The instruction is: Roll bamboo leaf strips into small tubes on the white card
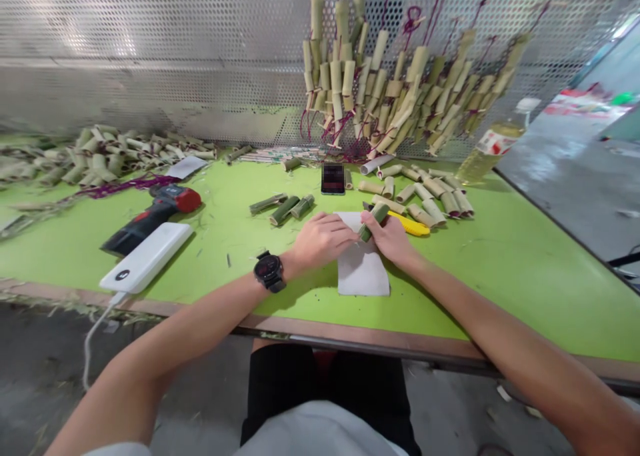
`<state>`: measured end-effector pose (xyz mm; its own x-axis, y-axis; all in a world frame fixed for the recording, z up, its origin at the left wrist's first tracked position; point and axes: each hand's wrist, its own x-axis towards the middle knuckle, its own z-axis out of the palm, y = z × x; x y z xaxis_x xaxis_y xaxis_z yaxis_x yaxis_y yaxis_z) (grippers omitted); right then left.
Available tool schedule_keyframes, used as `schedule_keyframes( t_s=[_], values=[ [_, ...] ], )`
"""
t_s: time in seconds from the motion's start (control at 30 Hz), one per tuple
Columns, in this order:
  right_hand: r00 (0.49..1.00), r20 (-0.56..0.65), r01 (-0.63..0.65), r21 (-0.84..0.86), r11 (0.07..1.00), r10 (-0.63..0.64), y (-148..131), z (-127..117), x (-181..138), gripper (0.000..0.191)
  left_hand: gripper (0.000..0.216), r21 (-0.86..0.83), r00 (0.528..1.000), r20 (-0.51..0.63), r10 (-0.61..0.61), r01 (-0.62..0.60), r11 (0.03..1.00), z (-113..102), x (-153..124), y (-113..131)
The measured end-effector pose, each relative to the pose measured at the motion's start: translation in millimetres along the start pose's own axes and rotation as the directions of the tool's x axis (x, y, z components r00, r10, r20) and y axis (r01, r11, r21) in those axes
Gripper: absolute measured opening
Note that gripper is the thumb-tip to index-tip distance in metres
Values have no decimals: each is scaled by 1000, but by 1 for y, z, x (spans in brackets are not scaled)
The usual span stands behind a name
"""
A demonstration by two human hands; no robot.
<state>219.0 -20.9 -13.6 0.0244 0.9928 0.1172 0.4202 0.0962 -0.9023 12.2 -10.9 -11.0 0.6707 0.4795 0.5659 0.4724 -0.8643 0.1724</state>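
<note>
A short green bamboo tube [374, 221] is gripped in my right hand [393, 241], tilted above a white sheet [363, 277] that lies on the table. My left hand [323, 241], with a black watch at the wrist, is closed, its fingertips by the tube's lower end. Whether those fingers pinch the tube or something small is hidden. Partly behind my right hand lies a yellow utility knife [411, 225]. Three darker bamboo pieces [285, 211] rest beyond my left hand.
Cut bamboo tubes [423, 193] lie at right near an oil-coloured bottle [490, 146]. A phone [333, 178] stands ahead. At left are a power drill [153, 216], a corded white power bank [147, 257] and a bamboo heap [95, 155]. Strung bamboo [395, 89] hangs on the mesh.
</note>
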Motion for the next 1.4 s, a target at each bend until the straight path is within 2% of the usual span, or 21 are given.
schedule_keyframes(
  t_s=[0.07, 0.2, 0.3, 0.37, 0.47, 0.53, 0.63, 0.73, 0.8, 0.93, 1.1, 1.23, 1.4],
  values=[
    [999, 0, 38, -17, 999, -38, 3, -2, 2, 66, 31, 10, 996, 38, -86, 86, 996, -2, 1, -1],
    [986, 42, 165, -121, 979, -161, 7, -6, 3, 54, 100, 34, 957, 189, -222, 220, 975, -2, -2, -6],
    [954, 114, 299, -280, 913, -277, 6, -9, 3, 48, 120, 21, 913, 313, -261, 268, 963, 0, -8, -12],
    [936, 143, 353, -390, 851, -322, 6, -11, 5, 48, 123, -13, 898, 358, -255, 278, 960, 2, -11, -15],
    [939, 170, 343, -505, 792, -299, 4, -13, 8, 58, 127, -53, 891, 390, -234, 275, 960, 2, -12, -15],
    [946, 177, 325, -524, 787, -273, 4, -13, 9, 63, 130, -65, 875, 425, -233, 286, 956, 0, -12, -14],
    [933, 185, 359, -527, 770, -308, 3, -11, 6, 65, 135, -73, 835, 496, -239, 314, 946, -4, -11, -13],
    [903, 273, 429, -509, 746, -333, 3, -8, 6, 61, 138, -79, 814, 533, -232, 322, 944, -6, -10, -12],
    [896, 293, 441, -509, 739, -334, 4, -7, 9, 58, 139, -82, 811, 539, -226, 318, 945, -6, -10, -12],
    [906, 210, 421, -527, 738, -367, 2, -6, 14, 55, 136, -82, 826, 515, -231, 316, 945, -5, -10, -13],
    [887, 330, 440, -390, 809, -323, 0, -3, 11, 52, 132, -108, 853, 478, -209, 293, 950, -2, -10, -14],
    [906, 207, 424, -437, 793, -370, 0, -1, 11, 51, 134, -91, 838, 492, -236, 318, 944, -1, -10, -13],
    [873, 361, 466, -421, 778, -328, -7, 4, 4, 42, 130, -97, 849, 480, -220, 301, 949, -1, -10, -11]
  ],
)
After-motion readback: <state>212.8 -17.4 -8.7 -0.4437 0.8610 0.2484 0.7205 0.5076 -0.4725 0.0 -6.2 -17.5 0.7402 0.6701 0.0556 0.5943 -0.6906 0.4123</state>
